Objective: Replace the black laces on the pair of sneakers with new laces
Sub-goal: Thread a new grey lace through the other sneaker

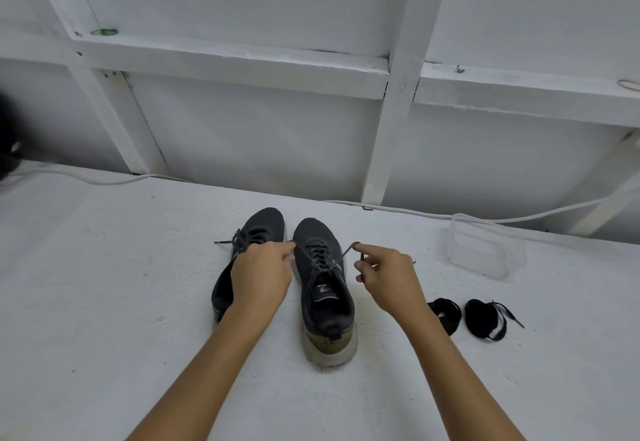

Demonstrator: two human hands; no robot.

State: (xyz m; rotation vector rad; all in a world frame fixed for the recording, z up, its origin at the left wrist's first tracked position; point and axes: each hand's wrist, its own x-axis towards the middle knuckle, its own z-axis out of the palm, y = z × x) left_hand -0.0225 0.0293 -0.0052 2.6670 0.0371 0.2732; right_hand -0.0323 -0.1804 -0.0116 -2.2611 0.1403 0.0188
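Two dark sneakers stand side by side on the white surface, toes pointing away from me. The right sneaker (323, 288) has black laces (320, 260) threaded through it. My left hand (261, 274) pinches one lace end out to the left, and my right hand (388, 276) pinches the other end out to the right. The left sneaker (258, 229) is partly hidden behind my left hand; its lace ends trail loose at its left side. Two coiled bundles of black laces, one (446, 312) and the other (486, 317), lie to the right of my right forearm.
A clear plastic container (485, 250) sits at the right, behind the lace bundles. A white cable (415, 212) runs along the foot of the white framed wall. A dark object (7, 149) shows at the far left edge.
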